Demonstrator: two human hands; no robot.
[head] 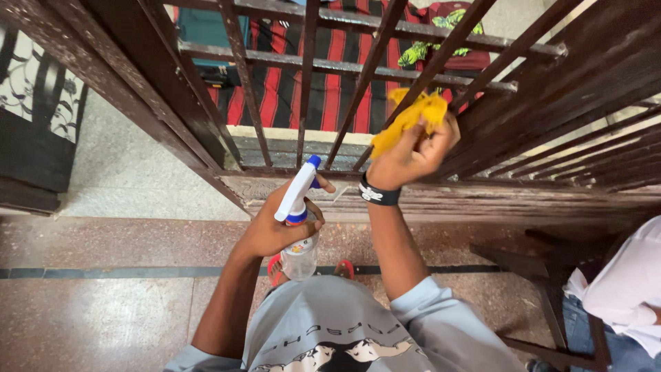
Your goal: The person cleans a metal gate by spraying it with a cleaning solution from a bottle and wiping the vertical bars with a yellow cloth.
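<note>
Yellow crumpled cloth (407,118) is bunched in the right hand (412,153) against a rusty bar (441,65); left hand (279,227) grips a clear spray bottle (299,227).

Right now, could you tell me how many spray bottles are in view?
1. The spray bottle is in the left hand, low in front of the metal grille. The right hand holds a yellow cloth against a bar. Others may be hidden outside the view.

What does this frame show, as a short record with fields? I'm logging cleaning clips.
left hand: holds a clear spray bottle with a white and blue trigger head
right hand: presses a yellow cloth against a dark metal railing
wrist: black wristband
floor: speckled stone
right edge: another person's white sleeve
</note>
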